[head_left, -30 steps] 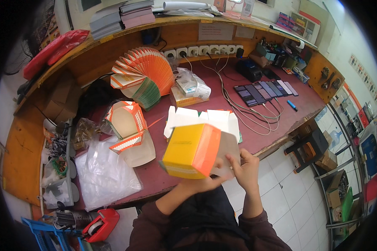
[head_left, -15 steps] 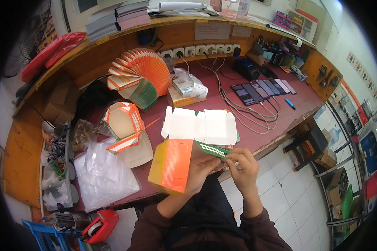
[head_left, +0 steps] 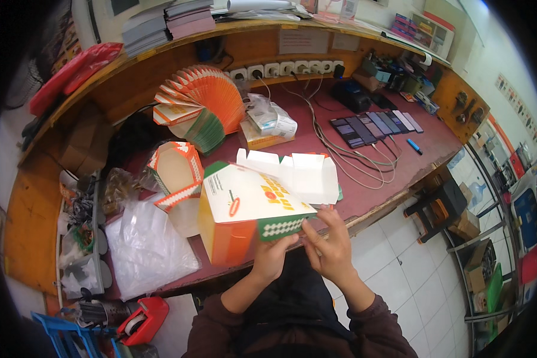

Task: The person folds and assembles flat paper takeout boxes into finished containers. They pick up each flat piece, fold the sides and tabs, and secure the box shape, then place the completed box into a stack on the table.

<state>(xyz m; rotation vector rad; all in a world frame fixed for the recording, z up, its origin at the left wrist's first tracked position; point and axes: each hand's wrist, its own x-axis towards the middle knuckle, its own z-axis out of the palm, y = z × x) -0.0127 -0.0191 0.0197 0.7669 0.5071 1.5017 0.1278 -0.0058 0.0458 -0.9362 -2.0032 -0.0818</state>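
A folding carton box (head_left: 238, 200), white on its upper face with orange, yellow and green sides, is held above the table's front edge. My left hand (head_left: 271, 256) grips its lower green edge from below, the fingers partly hidden by the carton. At the carton's right end, my right hand (head_left: 331, 241) pinches the green flap corner between thumb and fingers. Just behind it lies a white unfolded carton (head_left: 310, 179), inner side up. Left of that stands an open orange-and-white carton tray (head_left: 176, 170).
Fanned flat cartons (head_left: 212, 101) lie at the back left, beside a bagged box (head_left: 271, 122). Clear plastic bags (head_left: 152, 250) cover the front left. Several phones (head_left: 373, 126), white cables (head_left: 325, 134) and a blue pen (head_left: 414, 147) are at the right. A red tape dispenser (head_left: 146, 319) sits low left.
The carton has turned so its white printed face points up, where its orange and yellow sides showed before. It now covers part of the unfolded carton. Both hands stay on it.
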